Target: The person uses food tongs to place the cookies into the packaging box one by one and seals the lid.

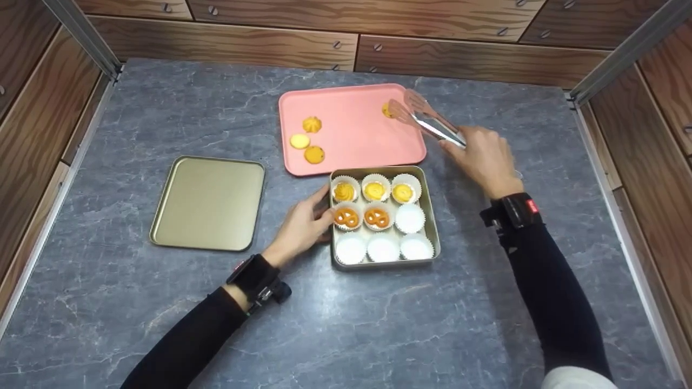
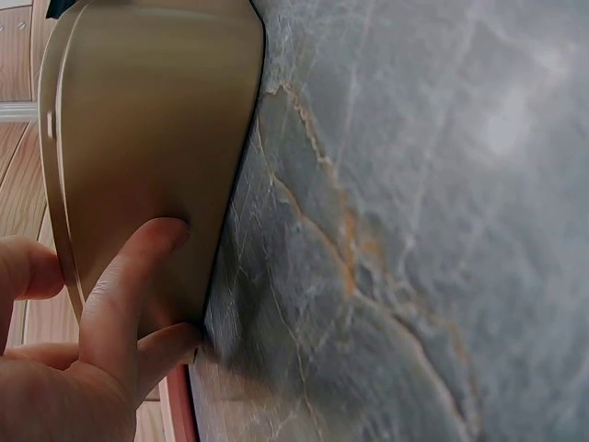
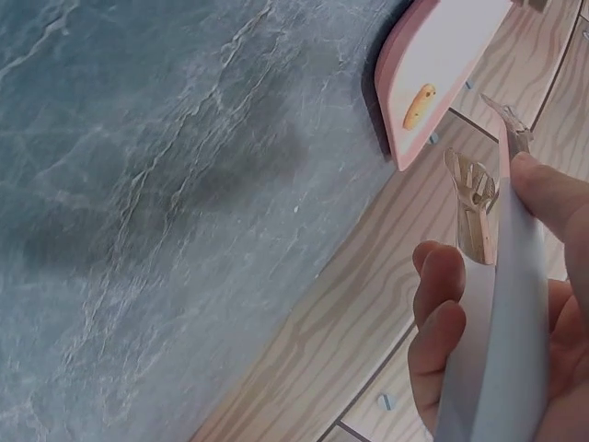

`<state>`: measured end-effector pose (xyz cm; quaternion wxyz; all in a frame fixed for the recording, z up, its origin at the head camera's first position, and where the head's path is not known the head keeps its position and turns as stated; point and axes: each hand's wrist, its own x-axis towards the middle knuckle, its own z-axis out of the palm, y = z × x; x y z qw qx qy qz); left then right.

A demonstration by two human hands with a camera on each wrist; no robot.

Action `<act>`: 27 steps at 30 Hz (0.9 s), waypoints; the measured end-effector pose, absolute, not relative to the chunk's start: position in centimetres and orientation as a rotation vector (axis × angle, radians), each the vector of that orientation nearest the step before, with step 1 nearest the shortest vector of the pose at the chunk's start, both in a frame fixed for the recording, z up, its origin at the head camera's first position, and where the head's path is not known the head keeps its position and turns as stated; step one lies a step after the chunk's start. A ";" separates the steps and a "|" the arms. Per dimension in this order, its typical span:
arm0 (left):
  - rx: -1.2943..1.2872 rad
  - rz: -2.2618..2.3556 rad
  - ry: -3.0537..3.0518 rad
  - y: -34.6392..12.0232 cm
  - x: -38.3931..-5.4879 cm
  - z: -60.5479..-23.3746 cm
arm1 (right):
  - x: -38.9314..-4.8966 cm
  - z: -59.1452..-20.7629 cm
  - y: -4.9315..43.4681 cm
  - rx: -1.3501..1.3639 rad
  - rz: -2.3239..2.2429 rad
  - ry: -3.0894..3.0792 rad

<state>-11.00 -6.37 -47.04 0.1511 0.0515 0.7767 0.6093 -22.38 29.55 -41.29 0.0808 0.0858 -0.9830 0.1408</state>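
Note:
My right hand (image 1: 486,159) grips metal tongs (image 1: 440,131) with slotted tips over the right end of the pink tray (image 1: 357,132). The tong tips are spread apart beside a round cookie (image 1: 387,110), with nothing visible between them. In the right wrist view, fingers and thumb hold the tong arms (image 3: 520,322). My left hand (image 1: 297,229) touches the left wall of a square gold tin (image 1: 431,216); in the left wrist view its fingers (image 2: 156,239) rest against that wall. Paper cups fill the tin: three hold yellow cookies (image 1: 374,189), two hold pretzel-shaped cookies (image 1: 377,217), several are empty.
Three more cookies lie at the tray's left: a ridged one (image 1: 312,124), a smooth pale yellow one (image 1: 299,141) and a round one (image 1: 314,155). Left of the tin, a gold lid (image 1: 208,202) lies on the grey marbled table (image 1: 346,335). Wood-patterned panels (image 1: 243,40) border the table.

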 end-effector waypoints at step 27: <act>0.169 1.753 2.238 -6.4 -11.1 -47.1 | -24.4 -43.4 27.7 0.193 0.363 -2.957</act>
